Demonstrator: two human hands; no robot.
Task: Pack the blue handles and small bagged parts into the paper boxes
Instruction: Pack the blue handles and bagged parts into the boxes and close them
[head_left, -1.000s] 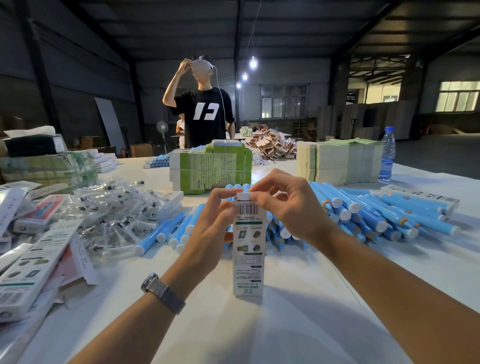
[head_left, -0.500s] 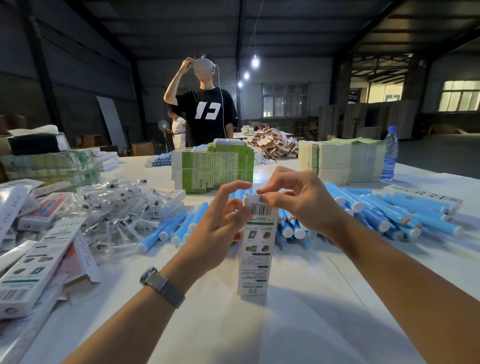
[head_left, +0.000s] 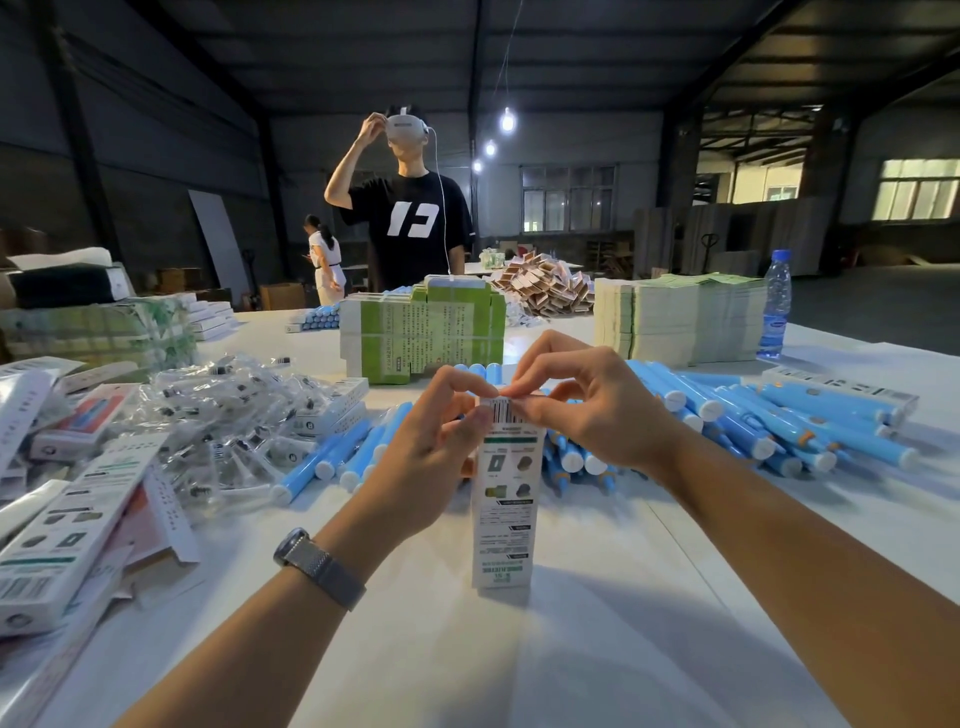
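A tall white paper box (head_left: 505, 499) stands upright on the white table (head_left: 519, 649) in front of me. My left hand (head_left: 423, 457) grips its upper left side, thumb and fingers curled round the top. My right hand (head_left: 592, 410) pinches the top flap with the barcode at the box's upper right. Behind the box lies a wide pile of blue handles (head_left: 769, 421) with white caps. A heap of small clear bagged parts (head_left: 218, 415) sits at the left.
Flat and folded white boxes (head_left: 67, 525) lie at the left edge. A green-and-white carton stack (head_left: 421, 332) and stacks of flat cartons (head_left: 680, 317) stand behind. A water bottle (head_left: 775, 304) is far right. A person in a black shirt (head_left: 410, 218) stands across the table.
Both hands have come closer together on top of the box: my left fingers now curl over the top edge, and my right fingers pinch the barcode flap down.
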